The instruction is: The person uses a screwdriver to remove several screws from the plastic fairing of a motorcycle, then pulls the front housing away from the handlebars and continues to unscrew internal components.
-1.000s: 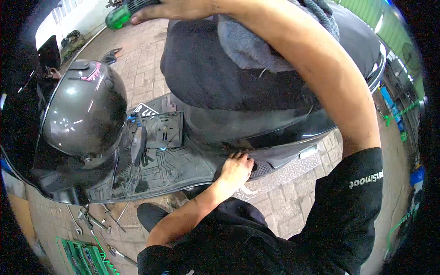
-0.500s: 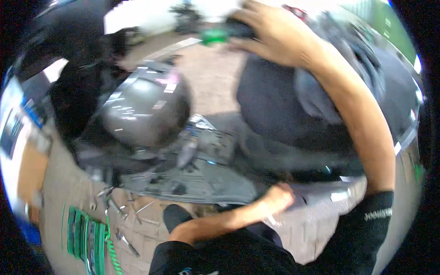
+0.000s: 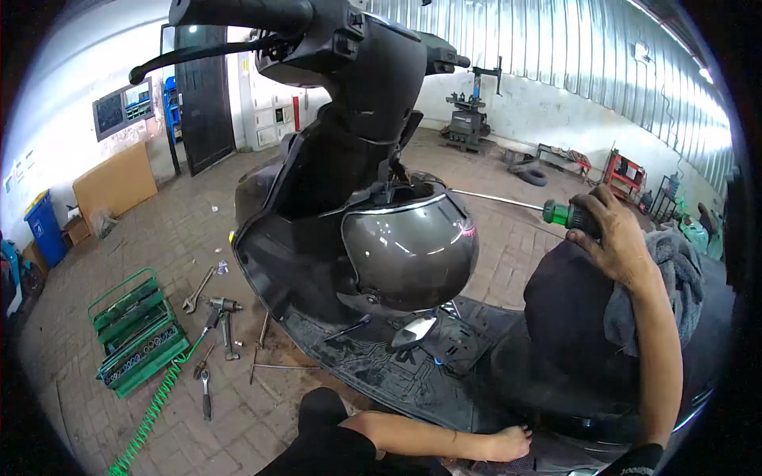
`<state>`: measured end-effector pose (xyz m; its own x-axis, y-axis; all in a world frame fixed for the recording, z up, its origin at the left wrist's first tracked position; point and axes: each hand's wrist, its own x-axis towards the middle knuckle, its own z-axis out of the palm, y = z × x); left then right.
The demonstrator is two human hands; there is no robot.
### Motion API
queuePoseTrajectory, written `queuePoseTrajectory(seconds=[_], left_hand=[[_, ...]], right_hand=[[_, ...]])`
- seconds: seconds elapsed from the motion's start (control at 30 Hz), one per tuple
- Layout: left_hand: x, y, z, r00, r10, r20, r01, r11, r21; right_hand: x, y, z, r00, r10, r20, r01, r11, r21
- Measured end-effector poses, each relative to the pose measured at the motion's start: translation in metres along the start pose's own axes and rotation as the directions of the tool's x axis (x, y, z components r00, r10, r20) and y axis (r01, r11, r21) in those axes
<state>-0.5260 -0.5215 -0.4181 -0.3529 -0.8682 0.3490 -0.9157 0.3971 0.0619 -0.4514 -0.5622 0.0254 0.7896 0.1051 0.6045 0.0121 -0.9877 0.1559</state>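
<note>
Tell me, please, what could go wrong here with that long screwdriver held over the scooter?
The right hand holds the screwdriver with its long shaft aimed at the glossy grey helmet; a slip could scratch it. Loose tools and the green coiled hose lie on the brick floor, a likely trip hazard.

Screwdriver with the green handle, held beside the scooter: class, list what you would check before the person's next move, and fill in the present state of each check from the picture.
1. Right hand grips the screwdriver firmly at its handle: ok.
2. Screwdriver tip seated on a fastener: cannot tell, the shaft end disappears behind the helmet.
3. Left hand braced low against the scooter's floorboard edge: ok.
4. Helmet hangs in front of the work area, blocking the view: not ok.
5. Grey rag draped on the seat by the right forearm, clear of the shaft: ok.
6. Loose wrenches and the green socket tray lie on the floor within reach: ok.
</note>
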Motion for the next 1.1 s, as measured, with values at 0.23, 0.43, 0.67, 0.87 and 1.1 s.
queuePoseTrajectory(seconds=[0.23,0.43,0.67,0.87,1.1], left_hand=[[-0.002,-0.001,-0.005,0.994,0.100,-0.033,-0.096,0.991,0.094],[-0.025,-0.008,-0.069,0.993,0.033,-0.116,-0.062,0.964,-0.260],[-0.083,-0.036,-0.214,0.928,-0.247,-0.279,0.044,0.816,-0.576],[-0.128,-0.094,-0.378,0.382,-0.683,-0.623,0.325,0.730,-0.601],[-0.134,-0.125,-0.471,0.012,-0.870,-0.492,-0.680,0.354,-0.642]], right_hand=[[0.001,-0.002,-0.007,1.000,-0.008,-0.019,0.008,1.000,0.003],[-0.004,0.003,-0.009,0.999,0.011,-0.030,-0.010,1.000,0.027],[-0.003,0.001,-0.011,0.996,-0.016,-0.082,0.021,0.998,0.059],[-0.007,0.002,-0.018,0.959,-0.159,-0.233,0.184,0.979,0.091],[-0.005,0.005,-0.014,0.916,-0.255,-0.308,0.286,0.956,0.059]])
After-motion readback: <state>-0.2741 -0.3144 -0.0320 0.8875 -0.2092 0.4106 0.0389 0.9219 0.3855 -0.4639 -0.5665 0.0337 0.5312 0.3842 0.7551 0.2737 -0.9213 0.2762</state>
